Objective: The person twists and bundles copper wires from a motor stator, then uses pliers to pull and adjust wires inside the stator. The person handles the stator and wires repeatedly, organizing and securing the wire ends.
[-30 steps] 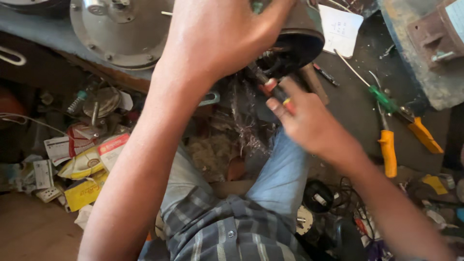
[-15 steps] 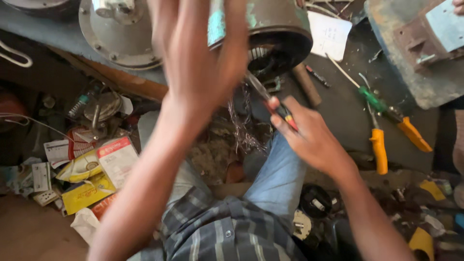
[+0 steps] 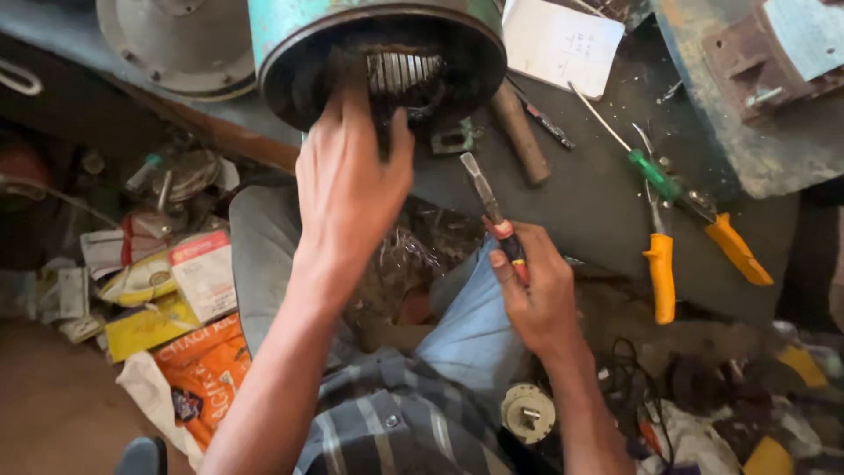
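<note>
Teal motor housing [image 3: 369, 35] lies on its side at the surface's [image 3: 580, 189] near edge, open end facing the person, winding slots showing inside. The left hand [image 3: 352, 176] has fingers spread wide on the rim, reaching into the opening, gripping nothing. Just beside it, the right hand [image 3: 532, 286] is closed round a red-handled screwdriver [image 3: 492, 211], blade tilted up towards the housing. Further right lie yellow-handled pliers [image 3: 659, 264] and a green-handled screwdriver [image 3: 651, 171]; a white paper [image 3: 558, 40] sits behind.

Orange packet [image 3: 207, 374], yellow box [image 3: 145, 327], white-red carton [image 3: 204, 273] lower left.
</note>
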